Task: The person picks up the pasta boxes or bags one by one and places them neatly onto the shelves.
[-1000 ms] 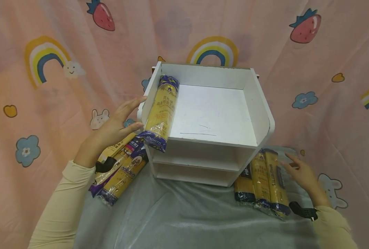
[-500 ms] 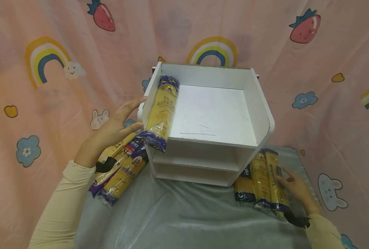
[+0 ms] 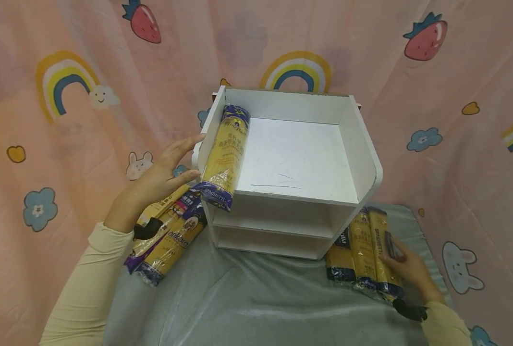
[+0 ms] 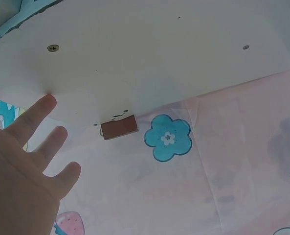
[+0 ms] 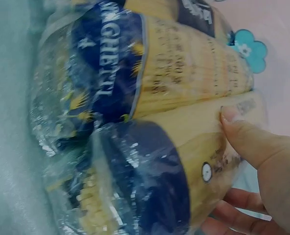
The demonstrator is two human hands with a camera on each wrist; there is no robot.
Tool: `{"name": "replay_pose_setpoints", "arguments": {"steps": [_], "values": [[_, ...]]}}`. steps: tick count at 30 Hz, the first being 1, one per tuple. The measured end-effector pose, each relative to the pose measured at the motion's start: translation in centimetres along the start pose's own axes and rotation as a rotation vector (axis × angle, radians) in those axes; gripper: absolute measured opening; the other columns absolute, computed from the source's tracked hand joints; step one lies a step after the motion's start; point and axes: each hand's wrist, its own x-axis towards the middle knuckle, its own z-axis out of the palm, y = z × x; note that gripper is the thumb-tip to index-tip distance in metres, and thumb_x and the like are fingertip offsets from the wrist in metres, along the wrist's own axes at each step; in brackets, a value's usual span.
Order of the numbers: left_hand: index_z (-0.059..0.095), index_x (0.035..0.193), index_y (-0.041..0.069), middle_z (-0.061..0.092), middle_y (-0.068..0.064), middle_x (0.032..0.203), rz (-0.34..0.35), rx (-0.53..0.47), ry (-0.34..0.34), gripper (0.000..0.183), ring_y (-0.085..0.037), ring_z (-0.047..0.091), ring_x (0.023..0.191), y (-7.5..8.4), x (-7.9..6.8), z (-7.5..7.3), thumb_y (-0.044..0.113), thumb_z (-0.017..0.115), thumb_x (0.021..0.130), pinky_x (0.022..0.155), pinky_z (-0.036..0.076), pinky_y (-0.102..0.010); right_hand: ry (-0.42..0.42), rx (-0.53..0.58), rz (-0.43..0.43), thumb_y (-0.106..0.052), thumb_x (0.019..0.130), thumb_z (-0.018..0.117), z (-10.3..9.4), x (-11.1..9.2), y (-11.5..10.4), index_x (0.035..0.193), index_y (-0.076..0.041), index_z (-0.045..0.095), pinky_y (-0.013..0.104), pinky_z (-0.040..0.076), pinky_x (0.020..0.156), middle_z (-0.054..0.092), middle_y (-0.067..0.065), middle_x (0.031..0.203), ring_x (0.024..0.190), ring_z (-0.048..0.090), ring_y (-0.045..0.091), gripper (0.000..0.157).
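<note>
My right hand (image 3: 412, 269) grips the outermost spaghetti pack (image 3: 378, 228) of the row to the right of a white shelf unit (image 3: 299, 154). In the right wrist view the thumb lies across the top of its yellow wrapper, and the fingers curl under its far side. A second spaghetti pack (image 5: 184, 68) lies right alongside. My left hand (image 3: 159, 178) has its fingers spread, fingertips at the outside of the shelf's left panel (image 4: 149, 58). On the top shelf, against that panel, a yellow and blue spaghetti pack (image 3: 226, 154) lies lengthwise, its lower end jutting past the front edge.
A dark-ended pasta pack (image 3: 340, 259) lies closest to the shelf's right side. Several pasta packs (image 3: 170, 245) lie at an angle on the left, below my left forearm. Grey cloth (image 3: 256, 298) covers the table, and a pink patterned curtain (image 3: 174, 62) hangs behind the shelf.
My right hand has moved left and down onto the outermost spaghetti pack and taken hold of it. My left hand stays at the shelf's side panel.
</note>
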Motion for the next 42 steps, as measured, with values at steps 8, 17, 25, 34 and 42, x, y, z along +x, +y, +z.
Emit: {"name": "replay_pose_setpoints", "arguments": {"steps": [8, 17, 25, 34, 42], "values": [[0.014, 0.155, 0.049, 0.018, -0.004, 0.167, -0.003, -0.009, -0.004, 0.072, -0.037, 0.016, 0.154, 0.0, 0.1, 0.1, 0.048, 0.057, 0.097, 0.109, 0.022, -0.079, -0.05, -0.038, 0.061, -0.065, 0.095, 0.047, 0.3, 0.3, 0.5, 0.156, 0.001, 0.004, 0.064, 0.051, 0.087, 0.035, 0.048, 0.14, 0.119, 0.052, 0.06, 0.099], [0.015, 0.156, 0.048, 0.018, -0.004, 0.167, -0.004, -0.013, 0.0, 0.073, -0.037, 0.016, 0.154, 0.0, 0.1, 0.1, 0.047, 0.058, 0.097, 0.109, 0.021, -0.079, -0.069, -0.064, 0.072, -0.065, 0.094, 0.048, 0.2, 0.8, 0.6, 0.156, 0.0, 0.001, 0.066, 0.048, 0.091, 0.026, 0.049, 0.143, 0.124, 0.045, 0.062, 0.102], [0.014, 0.156, 0.047, 0.017, -0.003, 0.167, -0.008, 0.0, -0.001, 0.073, -0.037, 0.015, 0.154, 0.1, 0.0, 0.0, 0.049, 0.057, 0.097, 0.109, 0.022, -0.079, -0.068, 0.016, 0.099, -0.064, 0.091, 0.056, -0.1, 0.9, -0.1, 0.156, 0.001, -0.002, 0.056, 0.055, 0.083, 0.035, 0.05, 0.139, 0.11, 0.061, 0.053, 0.108], [0.014, 0.156, 0.048, 0.017, -0.002, 0.167, -0.003, -0.012, -0.007, 0.072, -0.037, 0.016, 0.153, 0.0, -0.1, 0.0, 0.052, 0.055, 0.097, 0.108, 0.021, -0.08, -0.138, 0.027, 0.106, -0.06, 0.094, 0.054, -0.8, 0.7, -0.6, 0.156, -0.001, -0.008, 0.07, 0.042, 0.098, 0.015, 0.049, 0.149, 0.131, 0.034, 0.065, 0.105], [0.014, 0.156, 0.047, 0.017, -0.001, 0.167, 0.0, -0.007, -0.003, 0.072, -0.037, 0.015, 0.154, 0.0, -0.1, 0.1, 0.052, 0.055, 0.097, 0.109, 0.021, -0.08, -0.119, 0.118, 0.143, -0.058, 0.089, 0.064, -1.1, 0.9, -0.4, 0.156, -0.002, -0.007, 0.049, 0.057, 0.081, 0.05, 0.045, 0.129, 0.09, 0.07, 0.03, 0.112]]}}
